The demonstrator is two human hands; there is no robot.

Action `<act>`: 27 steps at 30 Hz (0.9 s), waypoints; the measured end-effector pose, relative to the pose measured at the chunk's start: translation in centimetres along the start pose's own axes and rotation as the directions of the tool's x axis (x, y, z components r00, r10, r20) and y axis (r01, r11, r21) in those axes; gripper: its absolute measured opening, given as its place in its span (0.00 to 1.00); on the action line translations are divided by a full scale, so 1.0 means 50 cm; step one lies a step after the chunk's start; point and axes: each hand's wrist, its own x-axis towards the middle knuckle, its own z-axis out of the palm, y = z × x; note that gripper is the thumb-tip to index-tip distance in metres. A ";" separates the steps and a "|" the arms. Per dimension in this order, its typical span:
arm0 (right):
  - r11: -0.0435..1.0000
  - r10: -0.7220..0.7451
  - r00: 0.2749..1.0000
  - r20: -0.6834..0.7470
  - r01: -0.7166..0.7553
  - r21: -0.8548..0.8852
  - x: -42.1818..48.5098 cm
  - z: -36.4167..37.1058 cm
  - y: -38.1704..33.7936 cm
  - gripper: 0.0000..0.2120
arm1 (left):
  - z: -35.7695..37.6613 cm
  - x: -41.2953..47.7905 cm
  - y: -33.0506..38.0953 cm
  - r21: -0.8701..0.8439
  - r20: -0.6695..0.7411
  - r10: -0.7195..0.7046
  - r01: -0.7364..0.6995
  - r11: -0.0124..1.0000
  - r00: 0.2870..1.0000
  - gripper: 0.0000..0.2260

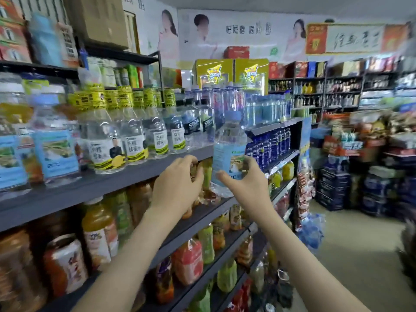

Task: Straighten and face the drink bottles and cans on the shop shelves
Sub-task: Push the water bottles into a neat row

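Observation:
My right hand [245,183] grips a clear bottle with a light blue label and blue cap [228,152], held upright in front of the grey shelf edge [126,176]. My left hand [177,183] is beside it, fingers curled at the shelf below, touching a brownish bottle [195,170] there; whether it grips that bottle is unclear. On the shelf above stand clear bottles with yellow caps [132,131], matching blue-label bottles [56,145] at the left, and dark soda bottles [193,124].
Lower shelves hold orange, green and red juice bottles [99,230]. Blue water bottles [267,109] fill the shelf's far end. Stacked drink crates [333,188] and goods line the aisle at right, with bare floor [351,244] between.

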 end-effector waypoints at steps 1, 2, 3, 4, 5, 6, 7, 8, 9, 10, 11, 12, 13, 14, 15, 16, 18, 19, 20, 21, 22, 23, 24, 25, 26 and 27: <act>1.000 0.001 1.000 -0.022 -0.002 -0.018 0.034 -0.027 0.025 0.21 | 0.039 0.028 0.021 -0.014 0.010 0.015 -0.015 1.000 1.000 0.12; 0.999 0.000 0.999 -0.043 -0.002 -0.034 0.069 -0.056 0.051 0.21 | 0.080 0.054 0.042 -0.020 0.024 0.035 -0.035 0.999 0.999 0.12; 0.999 -0.003 0.998 -0.062 -0.001 -0.052 0.103 -0.085 0.079 0.21 | 0.121 0.080 0.063 -0.021 0.038 0.058 -0.057 0.998 0.998 0.12; 0.998 -0.006 0.997 -0.077 0.001 -0.067 0.137 -0.115 0.108 0.20 | 0.163 0.105 0.084 -0.021 0.051 0.077 -0.076 0.997 0.996 0.12; 0.997 -0.009 0.996 -0.089 0.003 -0.075 0.171 -0.145 0.140 0.19 | 0.205 0.130 0.104 -0.021 0.056 0.094 -0.093 0.995 0.994 0.12; 0.997 -0.011 0.995 -0.098 0.004 -0.077 0.206 -0.175 0.175 0.19 | 0.249 0.155 0.124 -0.018 0.055 0.107 -0.106 0.994 0.993 0.13; 0.997 -0.009 0.994 -0.105 0.001 -0.079 0.241 -0.205 0.212 0.20 | 0.291 0.179 0.144 -0.015 0.050 0.113 -0.112 0.994 0.992 0.13; 0.997 -0.007 0.994 -0.109 -0.002 -0.081 0.276 -0.236 0.246 0.20 | 0.334 0.204 0.163 -0.010 0.042 0.113 -0.113 0.994 0.993 0.13; 0.997 -0.009 0.994 -0.109 0.000 -0.082 0.311 -0.265 0.280 0.20 | 0.377 0.231 0.182 -0.003 0.029 0.114 -0.114 0.993 0.993 0.13; 0.997 -0.012 0.994 -0.105 0.003 -0.079 0.347 -0.294 0.316 0.21 | 0.420 0.258 0.201 0.008 0.013 0.117 -0.117 0.993 0.993 0.14; 0.997 -0.012 0.995 -0.098 0.005 -0.072 0.384 -0.322 0.352 0.21 | 0.461 0.288 0.220 0.022 -0.008 0.113 -0.113 0.993 0.994 0.14; 0.998 -0.009 0.996 -0.087 0.003 -0.068 0.422 -0.349 0.386 0.22 | 0.501 0.319 0.238 0.037 -0.022 0.097 -0.096 0.995 0.995 0.15; 0.997 -0.010 0.997 -0.077 0.005 -0.071 0.461 -0.370 0.415 0.22 | 0.534 0.351 0.254 0.049 -0.032 0.077 -0.075 0.996 0.997 0.16; 0.997 -0.020 0.998 -0.066 0.015 -0.075 0.504 -0.389 0.441 0.23 | 0.564 0.385 0.268 0.064 -0.042 0.064 -0.061 0.996 0.997 0.16; 0.997 -0.031 0.998 -0.054 0.027 -0.079 0.549 -0.403 0.465 0.24 | 0.591 0.420 0.280 0.086 -0.058 0.059 -0.054 0.995 0.997 0.17; 0.997 -0.040 0.998 -0.040 0.037 -0.073 0.595 -0.412 0.483 0.25 | 0.613 0.453 0.288 0.114 -0.082 0.061 -0.052 0.992 0.995 0.18; 0.999 -0.049 0.999 -0.013 0.049 -0.020 0.684 -0.414 0.511 0.25 | 0.653 0.513 0.289 0.191 -0.139 0.077 -0.050 0.980 0.987 0.18; 0.998 -0.057 0.998 0.000 0.057 0.006 0.726 -0.408 0.521 0.25 | 0.671 0.539 0.284 0.232 -0.162 0.082 -0.043 0.972 0.983 0.19; 0.997 -0.068 0.998 0.010 0.068 0.020 0.765 -0.399 0.528 0.25 | 0.687 0.563 0.278 0.269 -0.180 0.083 -0.032 0.963 0.980 0.19; 0.996 -0.086 0.996 0.023 0.085 0.030 0.804 -0.386 0.536 0.25 | 0.703 0.587 0.271 0.306 -0.198 0.094 -0.030 0.952 0.976 0.19; 0.994 -0.103 0.994 0.040 0.102 0.041 0.841 -0.371 0.545 0.26 | 0.720 0.610 0.265 0.347 -0.214 0.120 -0.039 0.937 0.969 0.20; 0.992 -0.118 0.991 0.060 0.115 0.048 0.878 -0.352 0.555 0.26 | 0.738 0.635 0.258 0.397 -0.226 0.159 -0.058 0.916 0.961 0.20; 0.991 -0.129 0.989 0.078 0.126 0.045 0.912 -0.333 0.563 0.27 | 0.757 0.660 0.250 0.449 -0.237 0.198 -0.073 0.891 0.951 0.20; 0.991 -0.134 0.986 0.097 0.131 0.036 0.944 -0.312 0.572 0.28 | 0.777 0.685 0.241 0.500 -0.245 0.237 -0.087 0.862 0.940 0.21; 0.991 -0.135 0.984 0.113 0.133 0.030 0.974 -0.292 0.579 0.28 | 0.794 0.710 0.234 0.545 -0.245 0.268 -0.096 0.833 0.932 0.21; 0.991 -0.137 0.982 0.129 0.135 0.027 1.002 -0.272 0.588 0.27 | 0.811 0.735 0.227 0.573 -0.246 0.281 -0.095 0.814 0.928 0.22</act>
